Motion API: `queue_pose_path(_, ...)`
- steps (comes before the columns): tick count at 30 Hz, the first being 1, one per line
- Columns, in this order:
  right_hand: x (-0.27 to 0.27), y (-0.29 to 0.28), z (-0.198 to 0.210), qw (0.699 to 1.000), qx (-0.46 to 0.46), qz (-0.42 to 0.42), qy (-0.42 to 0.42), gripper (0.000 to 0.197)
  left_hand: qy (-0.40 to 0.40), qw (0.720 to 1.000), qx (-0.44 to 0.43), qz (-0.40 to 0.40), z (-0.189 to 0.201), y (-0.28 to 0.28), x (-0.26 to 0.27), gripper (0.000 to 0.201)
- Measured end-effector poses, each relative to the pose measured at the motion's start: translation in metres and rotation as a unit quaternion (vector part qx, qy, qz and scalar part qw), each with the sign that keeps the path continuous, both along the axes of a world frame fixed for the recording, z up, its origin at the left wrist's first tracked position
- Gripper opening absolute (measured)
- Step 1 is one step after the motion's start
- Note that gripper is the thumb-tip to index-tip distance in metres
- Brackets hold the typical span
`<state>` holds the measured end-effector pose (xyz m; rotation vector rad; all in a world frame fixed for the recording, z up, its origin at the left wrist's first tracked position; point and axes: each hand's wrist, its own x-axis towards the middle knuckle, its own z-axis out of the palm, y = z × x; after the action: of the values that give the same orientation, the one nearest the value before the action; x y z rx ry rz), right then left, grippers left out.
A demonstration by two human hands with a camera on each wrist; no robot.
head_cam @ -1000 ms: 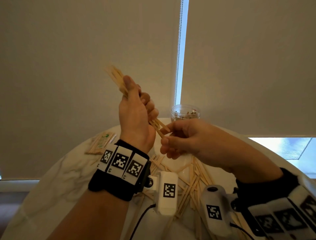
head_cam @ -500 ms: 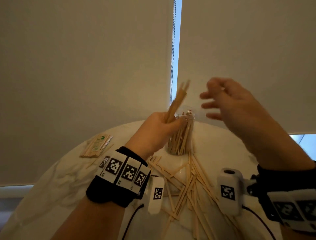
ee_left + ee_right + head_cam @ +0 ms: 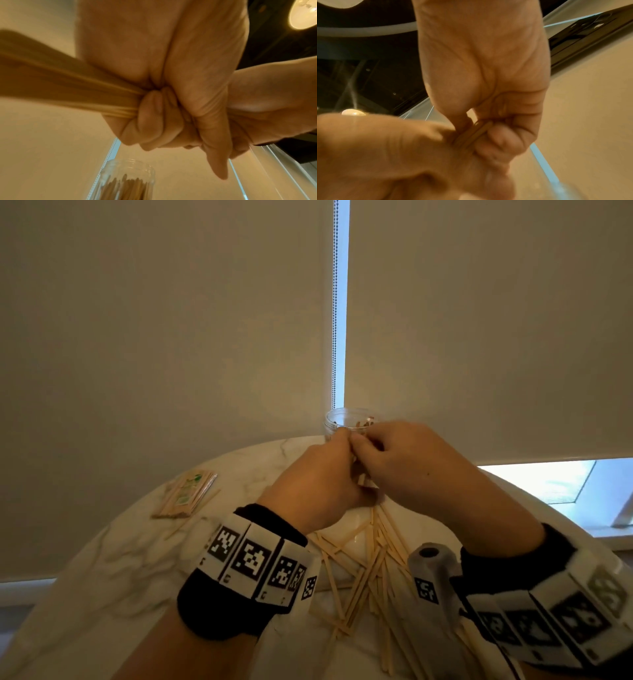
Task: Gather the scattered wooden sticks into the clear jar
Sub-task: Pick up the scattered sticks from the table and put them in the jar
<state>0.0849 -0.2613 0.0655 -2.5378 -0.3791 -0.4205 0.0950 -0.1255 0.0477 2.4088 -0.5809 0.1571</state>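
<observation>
Hands, left [image 3: 318, 474] and right [image 3: 404, 463], both pinch one stick bundle [image 3: 68, 86] just before the clear jar [image 3: 337, 422].

Round white marble-patterned table [image 3: 113, 583], a flat clear packet of thin sticks with a green label [image 3: 186, 494] near its far-left edge, two beige roller blinds [image 3: 154, 337] behind, a bead chain [image 3: 335, 302] hanging in the gap between them, a lit ceiling lamp [image 3: 303, 14] overhead
</observation>
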Motion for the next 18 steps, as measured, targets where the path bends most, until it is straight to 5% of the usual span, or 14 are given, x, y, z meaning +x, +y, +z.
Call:
queue_pose_path(3,0.006,0.003,-0.006,0.999,-0.047,-0.014,0.002,0.045,0.035,0.998,-0.046,-0.023,0.0,0.0,0.003,0.105)
queue_pose_path(5,0.007,-0.001,-0.004,0.997,-0.07,-0.009,-0.015,0.043,0.059,0.993,-0.081,-0.06,0.003,0.001,0.002,0.118)
queue_pose_path(9,0.009,-0.013,0.001,0.997,-0.059,-0.013,-0.057,0.041,0.097,0.984,-0.114,-0.098,0.013,0.01,-0.005,0.098)
queue_pose_path(12,0.012,-0.033,0.01,0.993,0.029,-0.074,-0.086,0.049,0.081,0.986,-0.145,-0.016,0.018,0.028,0.002,0.082)
queue_pose_path(14,0.011,-0.043,0.015,0.987,0.08,-0.097,-0.101,0.049,0.1,0.954,-0.276,0.059,0.02,0.033,0.008,0.069)
queue_pose_path(18,0.009,-0.027,0.01,0.977,0.16,-0.077,-0.121,0.051,0.242,0.824,-0.508,0.061,0.026,0.018,-0.002,0.065)
